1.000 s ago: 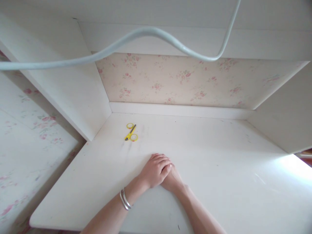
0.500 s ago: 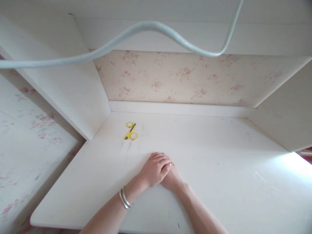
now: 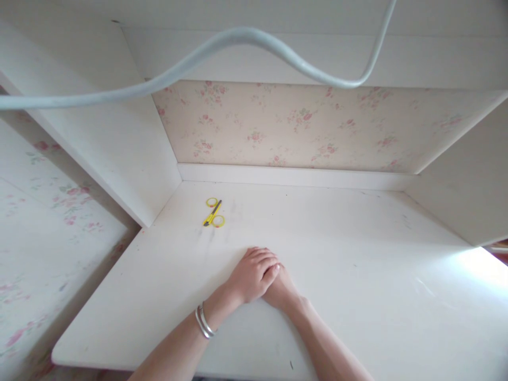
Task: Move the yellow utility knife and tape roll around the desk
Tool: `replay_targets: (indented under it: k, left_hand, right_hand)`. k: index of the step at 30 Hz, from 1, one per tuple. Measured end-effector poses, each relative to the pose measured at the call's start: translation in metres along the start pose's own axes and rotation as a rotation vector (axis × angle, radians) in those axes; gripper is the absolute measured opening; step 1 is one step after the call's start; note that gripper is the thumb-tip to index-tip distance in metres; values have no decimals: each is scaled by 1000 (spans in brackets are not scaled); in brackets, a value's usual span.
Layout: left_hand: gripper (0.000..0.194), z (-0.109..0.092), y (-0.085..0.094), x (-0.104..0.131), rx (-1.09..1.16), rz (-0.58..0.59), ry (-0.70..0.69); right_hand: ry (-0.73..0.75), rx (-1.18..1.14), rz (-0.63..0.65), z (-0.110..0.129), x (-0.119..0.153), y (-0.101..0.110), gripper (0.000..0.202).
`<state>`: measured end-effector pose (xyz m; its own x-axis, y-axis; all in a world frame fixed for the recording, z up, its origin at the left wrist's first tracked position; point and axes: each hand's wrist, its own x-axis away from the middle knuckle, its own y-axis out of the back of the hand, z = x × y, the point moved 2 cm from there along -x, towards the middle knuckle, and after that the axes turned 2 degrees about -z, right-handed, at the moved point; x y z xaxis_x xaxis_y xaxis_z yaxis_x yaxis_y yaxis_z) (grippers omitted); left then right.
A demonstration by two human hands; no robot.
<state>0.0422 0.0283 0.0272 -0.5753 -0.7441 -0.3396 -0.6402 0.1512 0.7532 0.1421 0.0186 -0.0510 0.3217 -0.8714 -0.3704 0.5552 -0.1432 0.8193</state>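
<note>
On the white worktop (image 3: 357, 275): two hands, left hand (image 3: 254, 275) laid flat over right hand (image 3: 283, 293), holding nothing, right fingers hidden. Farther back, well apart: one yellow knife (image 3: 212, 213), two tape rolls (image 3: 218, 221). Overhead, one cable (image 3: 246, 39), ends cut off.

right hand (image 3: 282, 292) mostly hidden.

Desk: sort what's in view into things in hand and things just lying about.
In hand:
left hand, laid over right hand
desk, under both hands

Lying about:
knife, yellow
two tape rolls, beside the knife
cable, hanging overhead
</note>
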Motion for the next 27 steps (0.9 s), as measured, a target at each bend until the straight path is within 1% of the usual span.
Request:
replay_targets:
  k: [3,6,13,17,23,27]
  left_hand:
    - [30,1,0,0,-6,2,2]
    - [29,1,0,1,-11,3,-5]
    - [29,0,-1,0,-30,5,-5]
    - [29,0,0,0,-30,0,-7]
    - [30,0,-1,0,-30,10,-7]
    - [29,0,-1,0,-24,8,-8]
  right_hand:
    - [-4,-47,-28,-2,1,-2,55]
    - [6,-29,-29,-3,2,-4,56]
    - [7,197,101,1,1,-3,52]
    - [11,242,139,3,-1,0,53]
    - [11,243,141,4,0,1,51]
    - [2,245,105,4,1,0,52]
